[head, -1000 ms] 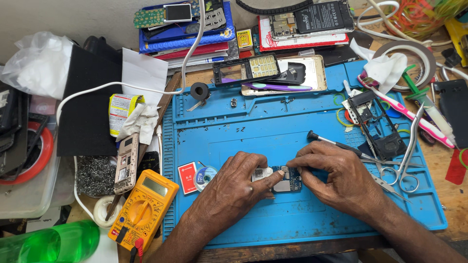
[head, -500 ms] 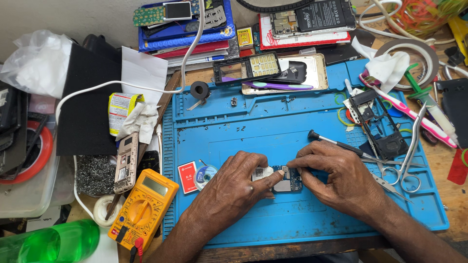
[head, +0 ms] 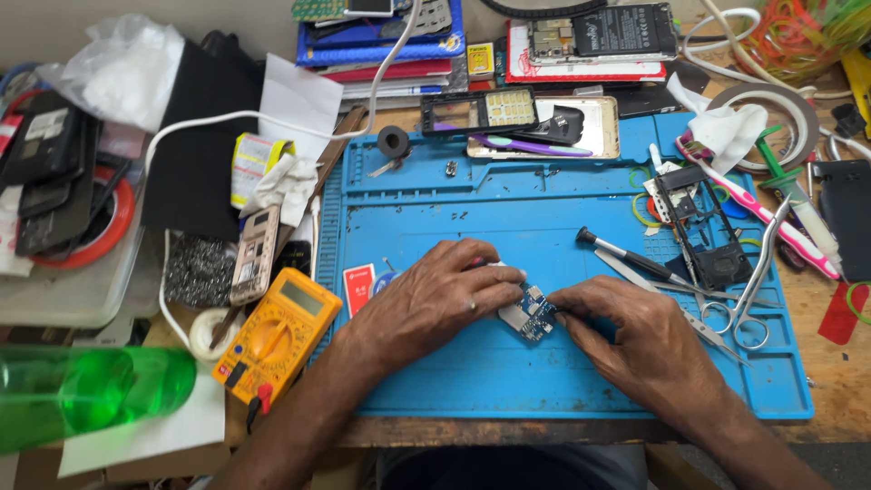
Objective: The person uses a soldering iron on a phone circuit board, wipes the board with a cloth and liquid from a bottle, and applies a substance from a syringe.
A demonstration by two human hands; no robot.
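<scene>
Both hands work near the blue mat's [head: 562,227] front edge: left hand [head: 445,299] fingers press the small circuit board [head: 531,315] down, right hand [head: 635,340] fingers pinch its edge. Screwdriver [head: 626,256], tweezers [head: 649,283] and scissors [head: 744,299] lie unused beside; work looks mid-way.

Bench surfaces: mostly matt rubber and plastic, some bright metal.

Blue work mat [head: 508,209] looks matt, rubbery, moulded with ribbed edges. Small circuit board [head: 529,314] between left hand [head: 435,299] and right hand [head: 635,336]: blue laminate with dull metal parts. Multimeter [head: 277,336]: yellow-orange plastic, slight sheen. Scissors [head: 748,290] and tweezers [head: 667,295]: polished metal, glossy. Screwdriver [head: 626,254]: black matt handle. Bottle [head: 86,395]: translucent green plastic, glossy. Steel wool pad [head: 198,270]: rough, grey, wiry. Table edge [head: 835,363]: bare worn wood. White sheet [head: 299,100]: matt paper.
</scene>
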